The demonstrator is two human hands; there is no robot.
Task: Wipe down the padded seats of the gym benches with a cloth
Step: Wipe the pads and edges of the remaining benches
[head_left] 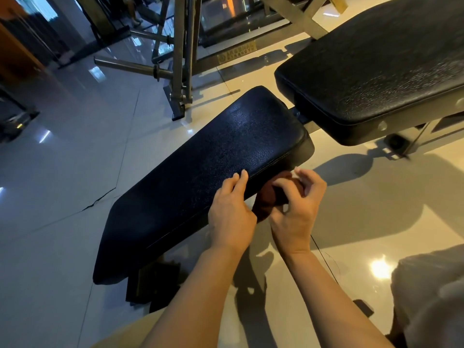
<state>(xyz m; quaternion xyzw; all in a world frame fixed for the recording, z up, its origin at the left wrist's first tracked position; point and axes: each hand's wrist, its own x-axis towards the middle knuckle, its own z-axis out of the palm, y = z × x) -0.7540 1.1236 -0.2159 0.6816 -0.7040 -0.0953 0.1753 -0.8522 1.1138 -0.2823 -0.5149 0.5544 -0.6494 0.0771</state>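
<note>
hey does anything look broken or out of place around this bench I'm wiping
One thing stands out: a dark jagged crack runs across the glossy floor tile left of the seat pad, up to the pad's edge. The pad and the second pad look intact, and nothing appears spilled.

Two black padded bench pads are counted: a seat pad (200,177) and a back pad (376,69). One dark red cloth (270,197) is recorded. Two hands are noted, left hand (232,212) and right hand (298,204). Possibly two weight pegs (130,66) are seen; blurred.
</note>
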